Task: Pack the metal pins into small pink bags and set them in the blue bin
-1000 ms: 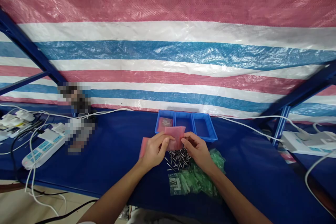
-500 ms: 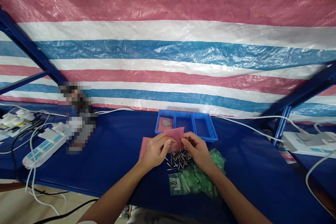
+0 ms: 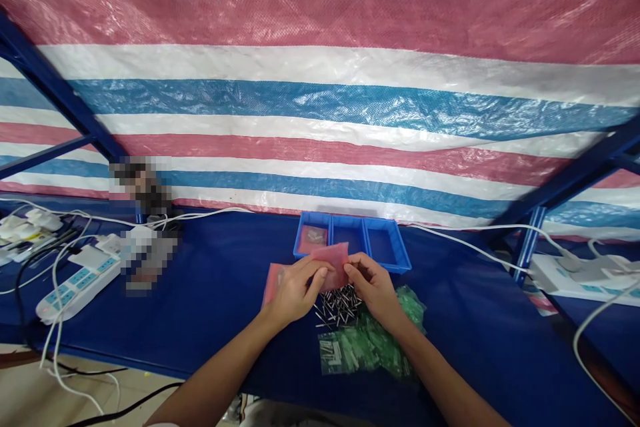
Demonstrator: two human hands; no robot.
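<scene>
A small pink plastic bag (image 3: 336, 256) is stretched between my two hands above the table. My left hand (image 3: 298, 285) pinches its left side, and my right hand (image 3: 371, 280) grips its right edge between thumb and fingers. Just below the bag lies a pile of thin black and silver metal pieces (image 3: 339, 307). Other pink bags (image 3: 271, 280) rest on the table, partly hidden behind my left hand. Green-tinted plastic bags (image 3: 370, 343) are heaped below my right hand and forearm.
Behind my hands stands a blue divided tray (image 3: 387, 247), with a pink bag (image 3: 313, 238) in its left compartment. White power strips (image 3: 83, 287) with cables lie at the left, and another power strip (image 3: 575, 273) is at the right. A striped plastic sheet (image 3: 320, 100) hangs behind the blue table.
The camera view has shifted slightly. Both hands keep the same grip on the pink bag, with almost no movement.
</scene>
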